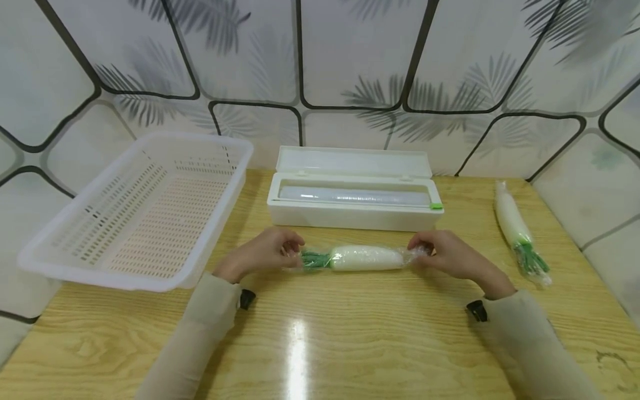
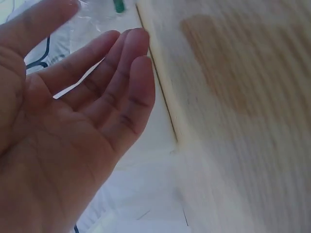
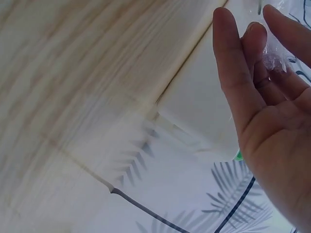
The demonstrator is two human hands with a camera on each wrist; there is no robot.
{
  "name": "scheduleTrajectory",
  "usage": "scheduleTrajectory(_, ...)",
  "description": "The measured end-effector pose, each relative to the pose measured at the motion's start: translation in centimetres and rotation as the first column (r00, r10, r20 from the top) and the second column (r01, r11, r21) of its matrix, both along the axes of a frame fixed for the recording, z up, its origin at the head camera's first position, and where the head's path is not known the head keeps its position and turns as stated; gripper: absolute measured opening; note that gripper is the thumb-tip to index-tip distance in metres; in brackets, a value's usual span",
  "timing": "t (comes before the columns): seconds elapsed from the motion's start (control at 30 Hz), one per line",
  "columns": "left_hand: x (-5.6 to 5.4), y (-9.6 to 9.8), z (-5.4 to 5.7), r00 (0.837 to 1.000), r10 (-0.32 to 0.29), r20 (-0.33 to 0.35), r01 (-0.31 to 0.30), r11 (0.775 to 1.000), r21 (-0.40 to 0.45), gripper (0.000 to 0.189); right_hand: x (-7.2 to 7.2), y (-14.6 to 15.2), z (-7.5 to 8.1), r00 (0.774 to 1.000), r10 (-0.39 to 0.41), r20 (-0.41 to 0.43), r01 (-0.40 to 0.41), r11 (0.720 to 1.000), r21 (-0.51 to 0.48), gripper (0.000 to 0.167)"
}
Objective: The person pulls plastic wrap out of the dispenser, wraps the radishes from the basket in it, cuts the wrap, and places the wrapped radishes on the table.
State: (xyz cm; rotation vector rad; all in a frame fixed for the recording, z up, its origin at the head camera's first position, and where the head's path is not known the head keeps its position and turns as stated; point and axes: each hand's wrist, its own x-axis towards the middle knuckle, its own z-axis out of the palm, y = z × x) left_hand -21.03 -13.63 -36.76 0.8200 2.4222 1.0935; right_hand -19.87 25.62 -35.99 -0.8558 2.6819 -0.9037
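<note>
A white radish [image 1: 367, 258] with green tops lies sideways on the table, wrapped in clear cling film. At its green end is my left hand [image 1: 267, 253], beside the loose film; the left wrist view has its thumb and loosely bent fingers [image 2: 104, 77] apart, with film [image 2: 95, 19] beyond them. My right hand [image 1: 445, 253] is at the white end, where its curled fingers hold the gathered film [image 3: 274, 59]. Behind the radish stands an open white cling film box [image 1: 352, 216] with a film roll [image 1: 355, 195] inside.
A white plastic basket [image 1: 210, 239] with slotted walls stands on the left of the wooden table [image 1: 370, 344]. Another wrapped radish [image 1: 512, 216] lies at the right. The box's raised lid [image 1: 352, 161] is near the patterned wall [image 1: 350, 55].
</note>
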Motion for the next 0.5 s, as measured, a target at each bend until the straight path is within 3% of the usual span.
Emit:
scheduleTrajectory(0.23,0.39,-0.02,0.08,1.000,-0.031,-0.006,0.031,1.000,-0.004,0.036,0.15,-0.04,0.21,1.000,0.001,0.023,-0.002,1.000,0.013,0.006)
scheduleTrajectory(0.4,0.24,0.59,0.14,0.995,-0.034,-0.099,0.032,0.999,-0.028,0.032,-0.04,0.04,0.12,1.000,0.009,0.000,-0.009,1.000,0.015,0.008)
scheduleTrajectory(0.5,0.25,0.72,0.23,0.993,0.000,-0.120,-0.003,1.000,-0.028,0.027,-0.14,-0.05,0.20,0.999,0.019,0.026,-0.019,1.000,0.010,0.013)
